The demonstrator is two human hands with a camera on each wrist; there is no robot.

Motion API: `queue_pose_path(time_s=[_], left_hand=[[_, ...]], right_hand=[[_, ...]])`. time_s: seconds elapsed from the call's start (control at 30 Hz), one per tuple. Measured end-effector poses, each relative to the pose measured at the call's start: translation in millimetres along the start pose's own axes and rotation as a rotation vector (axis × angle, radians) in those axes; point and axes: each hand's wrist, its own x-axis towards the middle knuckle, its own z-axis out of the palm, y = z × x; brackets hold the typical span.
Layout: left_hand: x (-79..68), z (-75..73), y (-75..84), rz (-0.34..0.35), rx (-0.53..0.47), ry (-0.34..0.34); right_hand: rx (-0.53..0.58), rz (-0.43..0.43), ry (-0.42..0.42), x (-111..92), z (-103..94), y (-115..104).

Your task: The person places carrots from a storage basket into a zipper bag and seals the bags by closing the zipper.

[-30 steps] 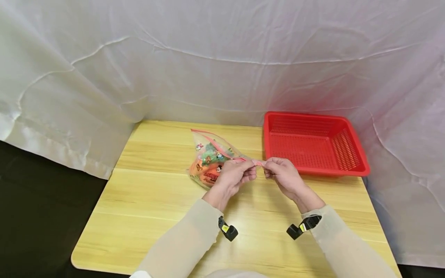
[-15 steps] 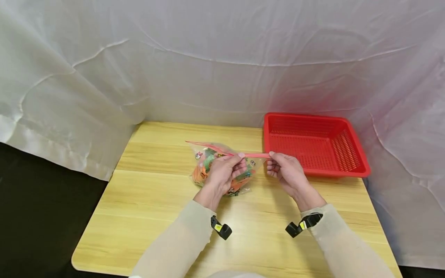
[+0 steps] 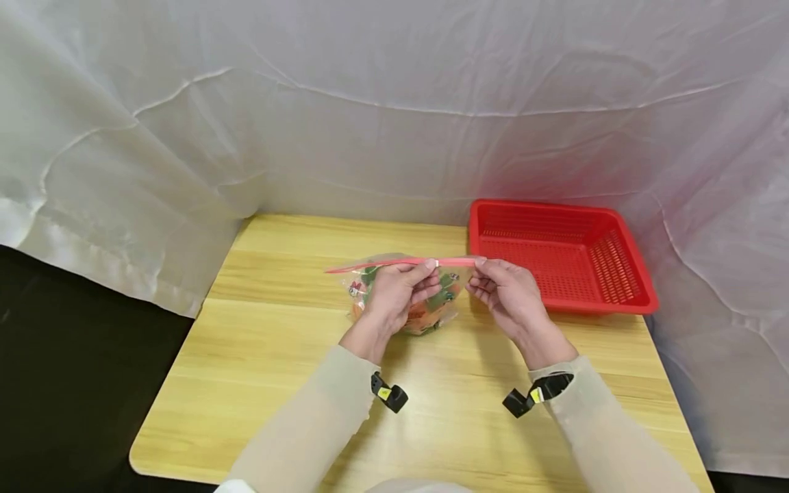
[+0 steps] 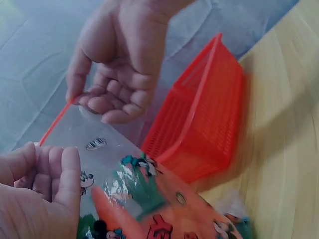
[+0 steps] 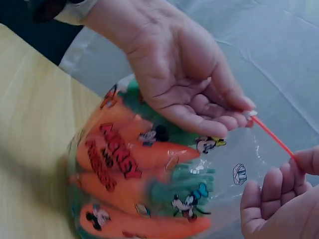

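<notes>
A clear zip bag (image 5: 179, 144) with a red zip strip and cartoon prints hangs from both hands over the table. Inside it are several orange carrots (image 5: 134, 149) with green tops. My left hand (image 3: 392, 291) pinches the strip near its middle, at a small white slider (image 5: 251, 115). At the strip's right end, my right hand (image 3: 508, 298) pinches the corner between thumb and forefinger. Between the two hands the red strip (image 3: 456, 262) runs straight. Left of my left hand it continues to the bag's other corner. Part of the bag is hidden behind my left hand in the head view.
A red perforated plastic basket (image 3: 564, 306) stands at the back right of the wooden table (image 3: 246, 370), close behind my right hand. White cloth (image 3: 370, 157) hangs behind and along the sides. A dark area (image 3: 74, 370) lies left of the table.
My hands have moved apart, the left one leftward, and risen slightly up the view. The strip between them has gone from bunched to straight, and the gaping left part of the bag's mouth has flattened.
</notes>
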Motion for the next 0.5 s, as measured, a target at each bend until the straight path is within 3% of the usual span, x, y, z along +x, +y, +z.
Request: queue_pose_path(time_s=[0.23, 0.5], left_hand=[[2.5, -5.3, -8.6, -0.081, 0.019, -0.042], [8.3, -5.5, -5.7, -0.179, 0.079, -0.111]], right_hand=[[-0.165, -0.001, -0.007, 2, -13.6, 8], [-0.230, -0.018, -0.028, -1, -23.9, 13]])
